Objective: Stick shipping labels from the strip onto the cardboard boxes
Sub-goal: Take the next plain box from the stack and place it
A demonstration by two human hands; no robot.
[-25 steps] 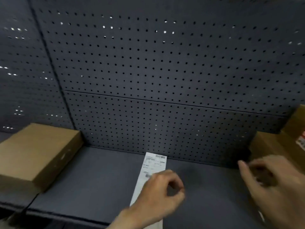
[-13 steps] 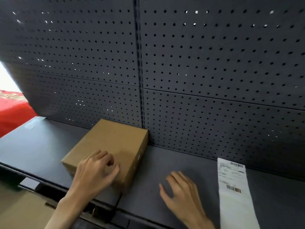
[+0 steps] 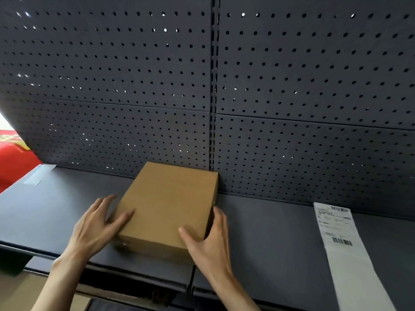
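Observation:
A flat brown cardboard box lies on the dark shelf, its far corner against the pegboard. My left hand grips its near left corner, thumb on top and fingers down the left side. My right hand clasps its near right corner, thumb on the top face and fingers along the right side. The white strip of shipping labels lies flat on the shelf to the right, apart from both hands, with barcodes printed on it. The box top is bare.
A dark perforated pegboard rises right behind the shelf. Grey tape marks the shelf's far left corner, with something red beyond it. The shelf's front edge runs just below my wrists, a lower level showing underneath.
The view has swung left, away from the boxes at the right. My left hand let go of the strip and went to the box, and my right hand has come onto the box's right side.

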